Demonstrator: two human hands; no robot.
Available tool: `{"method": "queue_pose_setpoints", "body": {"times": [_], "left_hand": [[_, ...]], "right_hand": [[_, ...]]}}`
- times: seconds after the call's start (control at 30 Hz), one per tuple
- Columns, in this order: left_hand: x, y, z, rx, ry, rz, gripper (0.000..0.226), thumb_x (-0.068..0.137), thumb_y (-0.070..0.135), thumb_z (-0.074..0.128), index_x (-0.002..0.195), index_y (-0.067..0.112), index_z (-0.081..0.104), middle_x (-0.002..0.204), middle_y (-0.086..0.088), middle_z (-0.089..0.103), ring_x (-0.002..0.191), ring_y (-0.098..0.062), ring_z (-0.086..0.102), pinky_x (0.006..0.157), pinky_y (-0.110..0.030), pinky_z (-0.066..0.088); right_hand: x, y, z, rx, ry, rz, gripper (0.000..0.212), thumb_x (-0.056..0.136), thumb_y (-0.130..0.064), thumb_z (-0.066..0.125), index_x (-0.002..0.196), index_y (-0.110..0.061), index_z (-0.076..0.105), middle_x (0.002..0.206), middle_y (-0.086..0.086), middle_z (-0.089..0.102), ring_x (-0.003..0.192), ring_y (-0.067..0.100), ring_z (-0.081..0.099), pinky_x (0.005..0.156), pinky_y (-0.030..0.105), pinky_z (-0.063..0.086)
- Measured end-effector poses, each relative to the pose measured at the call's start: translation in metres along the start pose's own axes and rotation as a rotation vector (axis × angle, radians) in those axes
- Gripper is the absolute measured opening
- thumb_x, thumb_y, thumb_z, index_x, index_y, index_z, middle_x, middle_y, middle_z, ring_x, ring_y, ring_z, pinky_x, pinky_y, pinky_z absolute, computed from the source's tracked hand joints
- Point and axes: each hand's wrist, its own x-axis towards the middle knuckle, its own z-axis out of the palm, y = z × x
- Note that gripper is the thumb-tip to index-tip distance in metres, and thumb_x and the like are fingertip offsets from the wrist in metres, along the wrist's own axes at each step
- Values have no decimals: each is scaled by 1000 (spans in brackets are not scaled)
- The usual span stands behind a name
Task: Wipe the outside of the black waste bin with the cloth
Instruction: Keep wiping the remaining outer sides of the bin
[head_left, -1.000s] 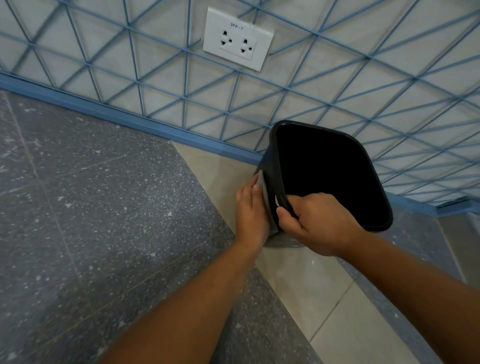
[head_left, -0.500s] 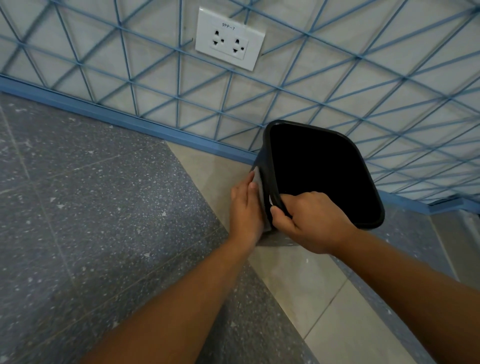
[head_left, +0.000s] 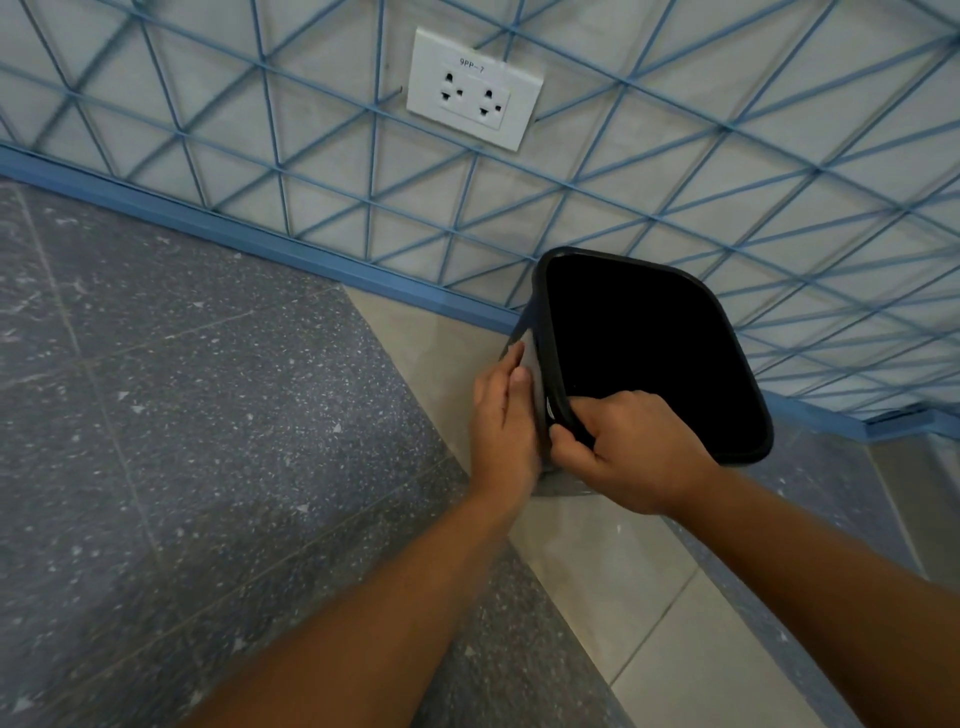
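While you stood over the bin (head_left: 743, 447), it sat on the floor (head_left: 208, 441) at about 2 o'clock from the middle of your view, close against the wall (head_left: 675, 182) and its blue skirting, with the socket (head_left: 474, 88) higher up at 12 o'clock. Your right hand (head_left: 634, 457) was clamped on the near corner of the rim, thumb outside and fingers (head_left: 618, 402) curled over the edge into the dark inside. Your left hand (head_left: 504, 421) lay flat and extended against the bin's left outer wall, pressing the cloth (head_left: 530, 358) onto it; only a pale strip of cloth showed past your fingertips, at about 11 o'clock from that hand. The hand was not closed around the cloth but pinning it by palm pressure.

The bin looked like thin moulded plastic and empty, so you could judge it light and likely to skid or tip on the smooth floor under a firm wipe. Its walls probably flexed a little, while the rolled rim was the stiffest part, so your hold there was the sensible one. The cloth was soft and thin and would bunch or slip out unless you kept the whole palm on it. The side facing the wall, at 1 o'clock, was out of reach until you turned the bin by its rim.
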Motion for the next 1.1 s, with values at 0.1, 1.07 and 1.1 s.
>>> {"method": "queue_pose_setpoints", "body": {"times": [0.1, 1.07, 1.1], "left_hand": [[11, 3, 1, -52, 15, -88, 38, 112, 24, 46, 146, 18, 59, 143, -3, 60, 139, -22, 58, 124, -41, 43], [-6, 24, 0, -73, -16, -123, 32, 108, 21, 53, 138, 21, 65, 145, -12, 63, 138, -24, 60, 122, -43, 46], [-1, 22, -1, -62, -10, -163, 35, 110, 16, 51, 142, 13, 63, 146, -15, 62, 138, -28, 60, 123, -48, 45]], "right_hand": [[3, 1, 0, -18, 15, 4, 36, 89, -45, 44, 61, -23, 43, 48, -4, 40, 43, 11, 39, 50, 30, 28], [1, 7, 2, 18, 37, -19, 41, 81, -50, 40, 51, -22, 37, 42, -2, 38, 38, 11, 38, 44, 24, 20], [0, 7, 2, 13, 40, -15, 41, 81, -50, 40, 50, -23, 34, 42, -2, 36, 38, 12, 38, 44, 23, 19]]}}
